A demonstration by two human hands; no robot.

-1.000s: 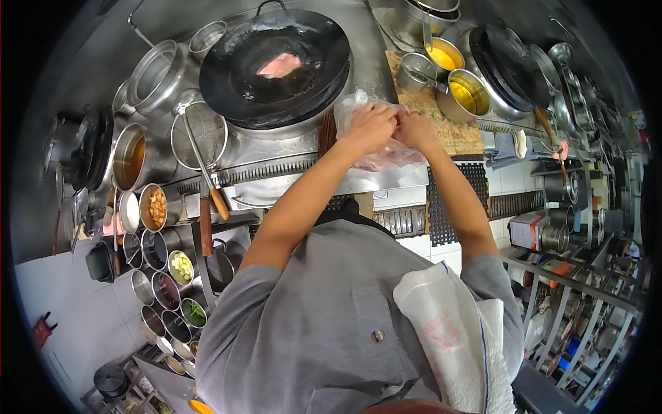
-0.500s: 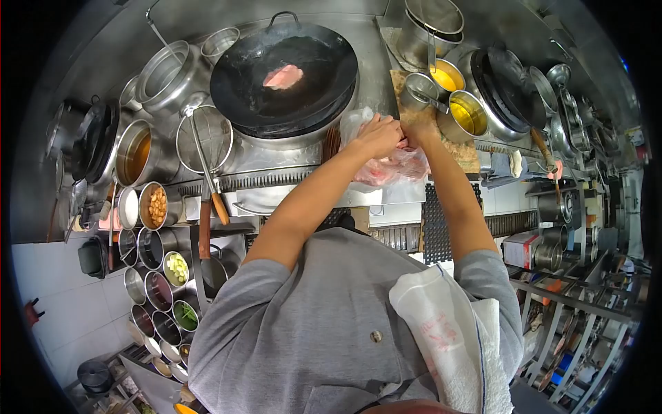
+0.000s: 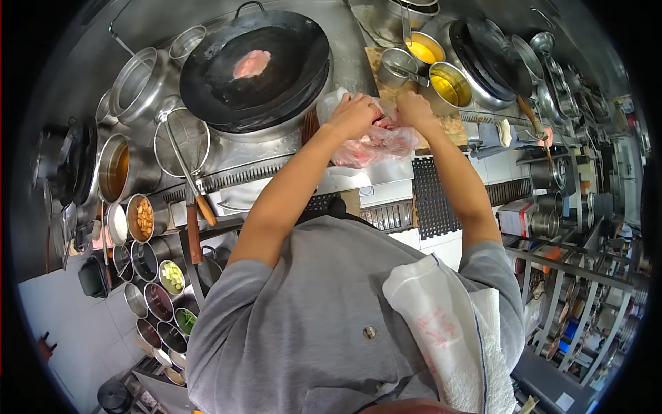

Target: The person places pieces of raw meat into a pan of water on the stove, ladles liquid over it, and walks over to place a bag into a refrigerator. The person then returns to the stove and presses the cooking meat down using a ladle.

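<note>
A clear plastic bag (image 3: 365,153) of raw pink meat lies on the steel counter, in front of and to the right of a black wok (image 3: 289,79). My left hand (image 3: 355,114) grips the bag's left upper side with bent fingers. At the bag's right upper edge, my right hand (image 3: 415,110) is closed, its fingertips mostly hidden; it seems to hold the plastic. Between the two hands some meat (image 3: 385,123) shows in the bag's mouth. One flat piece of raw meat (image 3: 252,64) rests in the wok.
Behind my right hand, pots of yellow liquid (image 3: 448,86) and a small steel pot (image 3: 398,67) crowd a wooden board (image 3: 452,127). Left of the wok are a wire strainer (image 3: 181,141) and a pot of brown liquid (image 3: 116,169). Several ingredient tins (image 3: 145,217) stand lower left.
My hands have moved apart, and the bag's mouth between them is wider. The whole view has shifted slightly. The meat in the wok stays in place.
</note>
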